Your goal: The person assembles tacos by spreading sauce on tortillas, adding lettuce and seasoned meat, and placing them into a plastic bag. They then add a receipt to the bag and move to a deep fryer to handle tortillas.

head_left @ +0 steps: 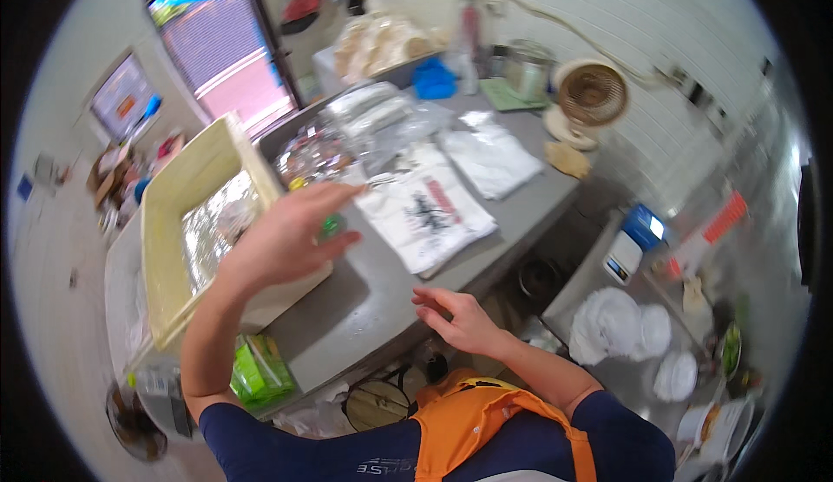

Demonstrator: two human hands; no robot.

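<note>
My left hand (291, 237) hangs in the air over the left part of the grey counter (347, 300), beside the cream plastic tub (160, 213). Its thumb and fingers are apart, with nothing between them. My right hand (462, 320) is above the counter's near edge, fingers loosely bent and apart, holding nothing. Just beyond both hands lies a stack of white printed plastic bags (425, 213). Behind the stack are clear-wrapped packs (373, 113), and another white plastic bundle (492, 157) lies to its right. Foil-like silver lining (204, 248) shows inside the tub.
A fan (593, 93) stands at the counter's far right end, near a green kitchen scale (512, 93). On the right-hand surface are a blue and white device (638, 239) and white foam containers (618, 321). A green package (260, 369) sits at the near left, below my left forearm.
</note>
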